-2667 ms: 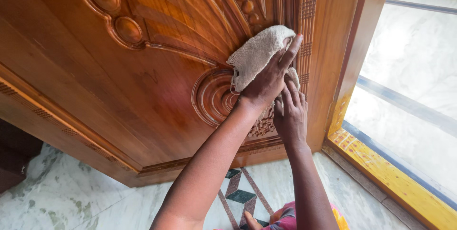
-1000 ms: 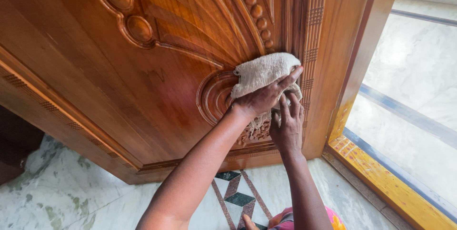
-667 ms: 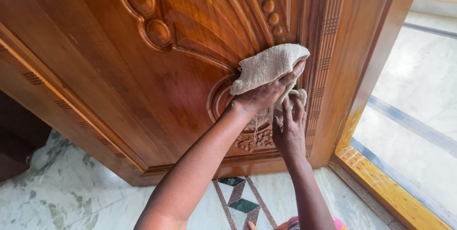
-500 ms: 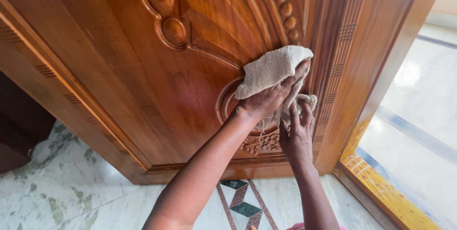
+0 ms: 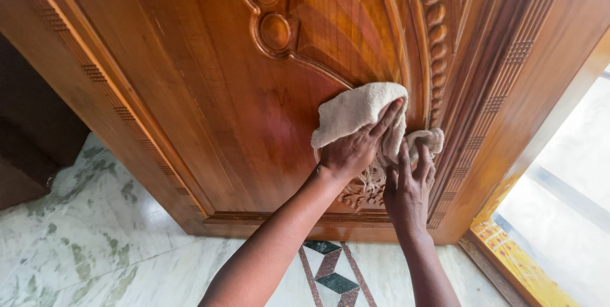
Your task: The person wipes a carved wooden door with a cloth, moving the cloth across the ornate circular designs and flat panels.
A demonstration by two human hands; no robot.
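Cloth on door, under both hands.

I see the left hand pressing a beige cloth flat against the carved wooden door (low on the panel); the right hand grips its trailing end.

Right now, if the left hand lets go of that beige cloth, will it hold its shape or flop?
Probably flop: the cloth drapes in soft folds under the left hand. Its loose end bunches by the right hand, with threads dangling. It looks light, and likely slides easily on the glossy carved door.
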